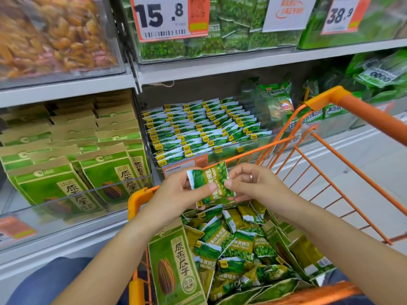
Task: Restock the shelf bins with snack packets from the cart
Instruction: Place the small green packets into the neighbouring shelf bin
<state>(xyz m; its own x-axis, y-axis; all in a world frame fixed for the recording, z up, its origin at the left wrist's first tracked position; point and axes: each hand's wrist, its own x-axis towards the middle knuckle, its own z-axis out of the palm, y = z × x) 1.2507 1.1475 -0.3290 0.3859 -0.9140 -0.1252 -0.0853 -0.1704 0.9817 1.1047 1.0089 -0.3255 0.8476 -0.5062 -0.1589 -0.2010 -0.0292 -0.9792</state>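
Observation:
Over the orange cart (343, 170), both my hands hold a small stack of green garlic-flavor pea packets (217, 183). My left hand (182, 194) pinches the stack's left side with thumb on top. My right hand (253, 183) pinches its right side. Below them, several loose green pea packets (237, 245) fill the cart, with a large sunflower-seed bag (176, 271) standing at the cart's left. Straight ahead, the clear shelf bin (222, 150) holds neat rows of the same small packets (198, 130).
The bin to the left (88, 192) holds sunflower-seed bags. Upper shelf bins (198, 45) carry green pea packs and price signs. More green bags (277, 100) fill the bin to the right, behind the cart handle. White floor lies at right.

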